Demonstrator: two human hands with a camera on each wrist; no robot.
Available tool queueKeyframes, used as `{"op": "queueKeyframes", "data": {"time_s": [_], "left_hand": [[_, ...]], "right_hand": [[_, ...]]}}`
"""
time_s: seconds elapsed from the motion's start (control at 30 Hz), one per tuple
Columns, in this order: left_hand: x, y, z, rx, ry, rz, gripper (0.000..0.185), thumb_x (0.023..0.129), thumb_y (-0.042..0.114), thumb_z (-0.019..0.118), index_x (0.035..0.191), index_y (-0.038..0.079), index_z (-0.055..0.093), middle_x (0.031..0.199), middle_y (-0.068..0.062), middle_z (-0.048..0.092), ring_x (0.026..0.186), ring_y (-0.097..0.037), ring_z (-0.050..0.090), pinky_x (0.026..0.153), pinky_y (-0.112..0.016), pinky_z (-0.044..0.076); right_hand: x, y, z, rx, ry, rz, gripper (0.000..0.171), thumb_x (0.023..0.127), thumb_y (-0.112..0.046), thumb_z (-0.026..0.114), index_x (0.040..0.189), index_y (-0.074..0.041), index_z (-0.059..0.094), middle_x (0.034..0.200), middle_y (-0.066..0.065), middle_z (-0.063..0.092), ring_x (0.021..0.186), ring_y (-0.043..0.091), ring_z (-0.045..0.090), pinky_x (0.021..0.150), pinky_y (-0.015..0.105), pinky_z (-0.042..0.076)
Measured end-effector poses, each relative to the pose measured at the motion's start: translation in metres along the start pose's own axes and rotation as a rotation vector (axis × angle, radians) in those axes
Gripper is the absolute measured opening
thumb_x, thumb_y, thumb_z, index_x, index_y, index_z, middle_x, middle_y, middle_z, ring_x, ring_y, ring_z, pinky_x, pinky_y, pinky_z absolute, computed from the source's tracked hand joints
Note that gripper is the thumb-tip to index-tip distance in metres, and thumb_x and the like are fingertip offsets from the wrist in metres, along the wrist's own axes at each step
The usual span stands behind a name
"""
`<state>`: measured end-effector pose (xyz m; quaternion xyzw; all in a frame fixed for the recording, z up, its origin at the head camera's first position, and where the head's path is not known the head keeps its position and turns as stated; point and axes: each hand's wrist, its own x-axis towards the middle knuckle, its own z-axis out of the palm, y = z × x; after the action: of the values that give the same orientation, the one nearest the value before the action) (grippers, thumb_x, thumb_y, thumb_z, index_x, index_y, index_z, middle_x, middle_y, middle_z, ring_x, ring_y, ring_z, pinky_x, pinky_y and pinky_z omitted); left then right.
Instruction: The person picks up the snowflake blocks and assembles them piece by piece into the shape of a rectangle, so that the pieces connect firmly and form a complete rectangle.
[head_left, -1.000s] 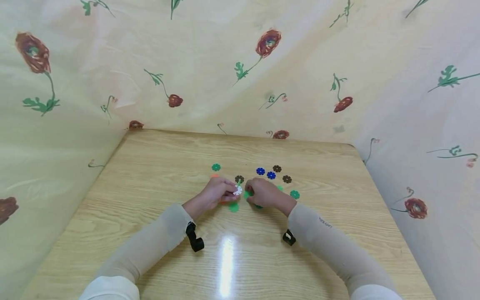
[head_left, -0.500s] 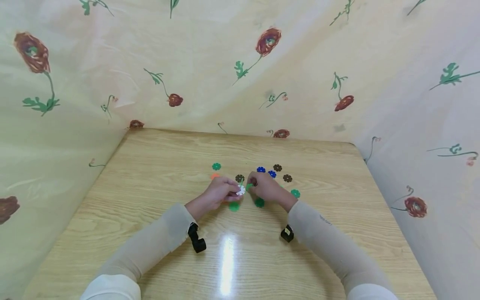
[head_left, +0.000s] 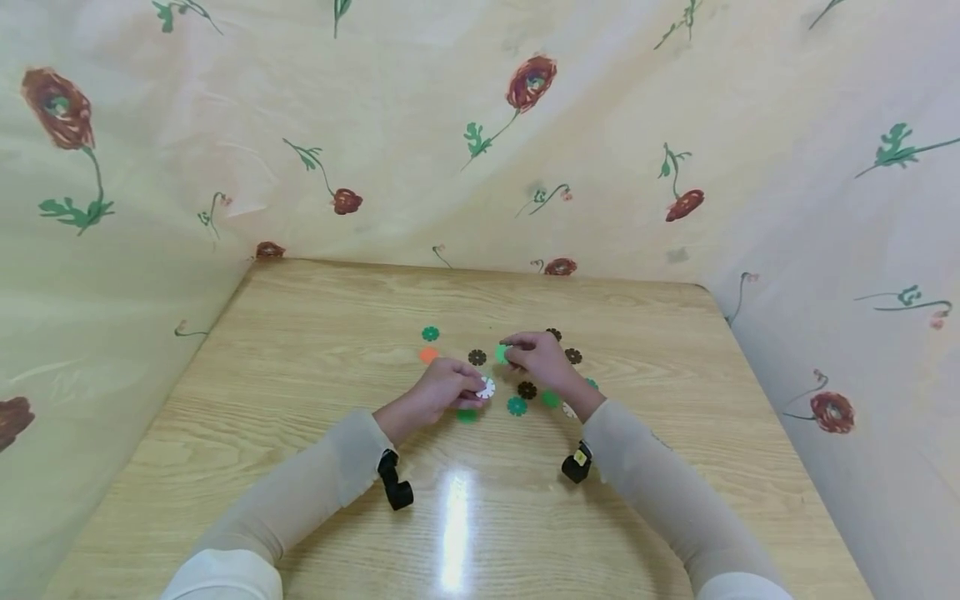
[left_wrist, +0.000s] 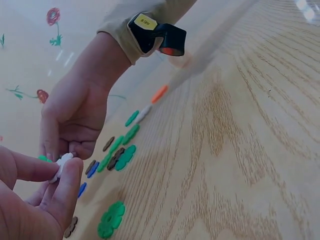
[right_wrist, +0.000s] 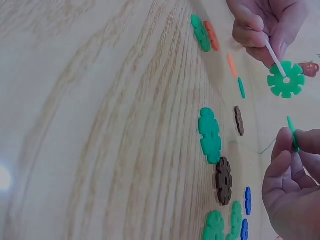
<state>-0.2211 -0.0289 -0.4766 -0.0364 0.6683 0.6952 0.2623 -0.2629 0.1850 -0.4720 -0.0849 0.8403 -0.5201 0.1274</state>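
Pinching: left fingers (right_wrist: 248, 38), a white disc (head_left: 488, 388) slotted into a notched green disc (right_wrist: 295, 88); right fingers (right_wrist: 278, 166), another green disc (head_left: 501, 354).

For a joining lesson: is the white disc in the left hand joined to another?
Joined: the right wrist view shows the white disc slotted into a green disc.

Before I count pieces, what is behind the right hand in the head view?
Two brown pieces show past the right hand. Two blue pieces, visible in the right wrist view, are hidden from the head camera; anything else covered can't be told.
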Motion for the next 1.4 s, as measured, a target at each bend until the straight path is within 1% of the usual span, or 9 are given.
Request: {"op": "queueKeyframes", "data": {"time_s": [0.17,0.3,0.47,0.57,0.7,0.93,1.07,1.23,1.4], "left_hand": [[-0.001,0.001,0.002,0.010,-0.003,-0.006,0.019,0.097,0.000,0.065,0.114,-0.009,0.067,0.085,-0.009,0.069,0.071,-0.014,0.070,0.074,-0.026,0.066],[0.000,0.000,0.002,0.022,-0.013,-0.008,0.017,0.097,0.000,0.066,0.111,-0.009,0.067,0.086,-0.009,0.070,0.070,-0.014,0.070,0.073,-0.026,0.066],[-0.001,0.001,0.003,0.035,-0.013,-0.020,0.015,0.097,0.002,0.067,0.109,-0.007,0.069,0.086,-0.009,0.070,0.071,-0.014,0.070,0.072,-0.026,0.065],[-0.002,0.001,0.003,0.042,-0.017,-0.020,0.014,0.097,0.001,0.067,0.108,-0.007,0.069,0.085,-0.009,0.070,0.071,-0.014,0.070,0.071,-0.025,0.065],[-0.004,0.001,0.004,0.036,-0.018,-0.021,0.015,0.097,0.000,0.066,0.109,-0.008,0.068,0.086,-0.009,0.069,0.071,-0.014,0.070,0.070,-0.024,0.065],[-0.006,0.000,0.005,0.029,0.010,-0.019,0.016,0.097,0.000,0.066,0.110,-0.009,0.069,0.093,-0.013,0.071,0.073,-0.014,0.070,0.073,-0.024,0.065],[-0.005,-0.002,0.007,0.027,0.020,-0.020,0.016,0.096,-0.001,0.067,0.110,-0.009,0.069,0.095,-0.014,0.072,0.074,-0.014,0.070,0.076,-0.026,0.065],[-0.003,-0.005,0.006,0.020,0.030,-0.012,0.016,0.095,-0.002,0.069,0.109,-0.009,0.070,0.092,-0.015,0.072,0.071,-0.015,0.071,0.074,-0.027,0.066],[-0.004,-0.006,0.006,0.011,0.029,-0.007,0.015,0.095,-0.003,0.069,0.108,-0.010,0.070,0.089,-0.014,0.072,0.069,-0.014,0.071,0.072,-0.027,0.066]], "right_hand": [[-0.002,-0.003,-0.001,-0.007,-0.019,-0.010,0.031,0.102,-0.014,0.061,0.129,-0.002,0.070,0.102,0.022,0.074,0.089,0.031,0.071,0.075,0.036,0.061],[-0.004,-0.006,0.000,-0.037,-0.053,-0.034,0.031,0.103,-0.014,0.060,0.129,0.000,0.069,0.099,0.021,0.073,0.090,0.036,0.070,0.073,0.037,0.059],[-0.006,-0.008,0.003,-0.097,-0.080,-0.047,0.029,0.103,-0.014,0.061,0.127,-0.003,0.072,0.097,0.015,0.074,0.088,0.032,0.071,0.071,0.035,0.058],[-0.007,-0.009,0.004,-0.118,-0.092,-0.036,0.029,0.103,-0.015,0.061,0.127,-0.004,0.072,0.097,0.012,0.074,0.086,0.029,0.071,0.065,0.031,0.054],[-0.009,-0.011,0.005,-0.126,-0.091,-0.038,0.029,0.103,-0.013,0.062,0.127,-0.002,0.072,0.098,0.013,0.075,0.083,0.027,0.070,0.057,0.026,0.050],[-0.011,-0.012,0.009,-0.095,-0.078,-0.050,0.029,0.102,-0.011,0.061,0.127,0.001,0.071,0.100,0.017,0.075,0.084,0.030,0.069,0.056,0.023,0.047],[-0.012,-0.011,0.011,-0.086,-0.070,-0.038,0.029,0.102,-0.011,0.062,0.127,0.001,0.071,0.103,0.017,0.075,0.085,0.030,0.069,0.060,0.025,0.052],[-0.011,-0.008,0.013,-0.057,-0.072,-0.012,0.028,0.101,-0.010,0.063,0.126,-0.001,0.071,0.107,0.015,0.075,0.087,0.031,0.069,0.073,0.033,0.060],[-0.013,-0.006,0.013,-0.040,-0.064,-0.008,0.028,0.101,-0.009,0.063,0.126,0.000,0.072,0.106,0.014,0.075,0.087,0.029,0.070,0.074,0.034,0.061]]}}
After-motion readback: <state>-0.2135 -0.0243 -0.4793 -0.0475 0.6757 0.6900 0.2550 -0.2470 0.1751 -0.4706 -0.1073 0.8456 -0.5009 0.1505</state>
